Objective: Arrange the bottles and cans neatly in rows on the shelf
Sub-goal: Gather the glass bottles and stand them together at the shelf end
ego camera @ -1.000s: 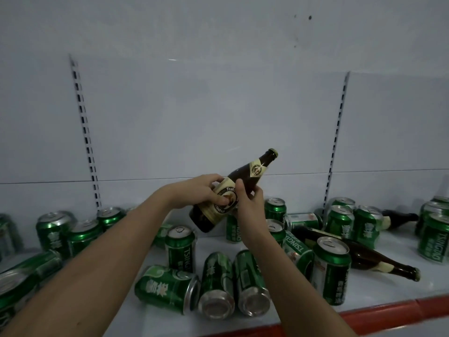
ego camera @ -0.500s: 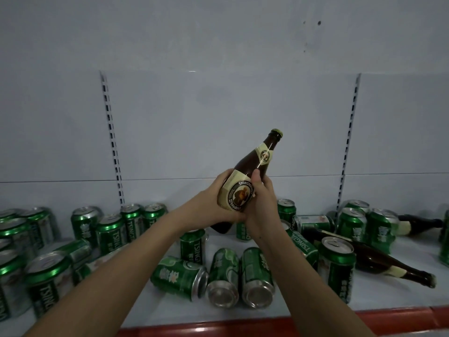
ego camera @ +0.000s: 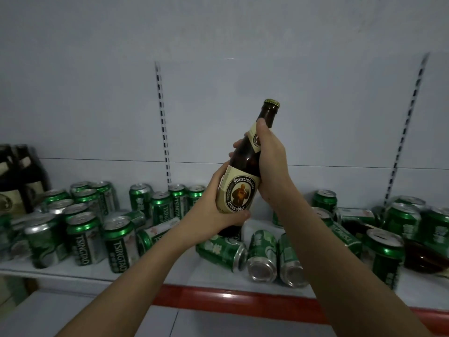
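Both hands are holding the brown bottle (ego camera: 245,181) above the shelf (ego camera: 218,283), cap tilting up-right: left hand (ego camera: 213,215) wrapping its labelled base, right hand (ego camera: 272,166) gripping its shoulder, partly hiding the neck label. Green cans (ego camera: 262,254) are lying below.

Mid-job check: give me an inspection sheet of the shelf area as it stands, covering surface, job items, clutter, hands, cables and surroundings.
Surface: white shelf with a red front edge.
Job's things: brown Franziskaner bottle held above the shelf, cap up, tilted slightly; upright green cans grouped at left; dark bottles standing at far left.
Clutter: toppled cans lying below the hands; a brown bottle lying on its side at right among more cans.
Hands: left hand grips the bottle's lower body; right hand grips its shoulder and neck.
Cables: nothing seen.
Surroundings: white back panel with slotted uprights.
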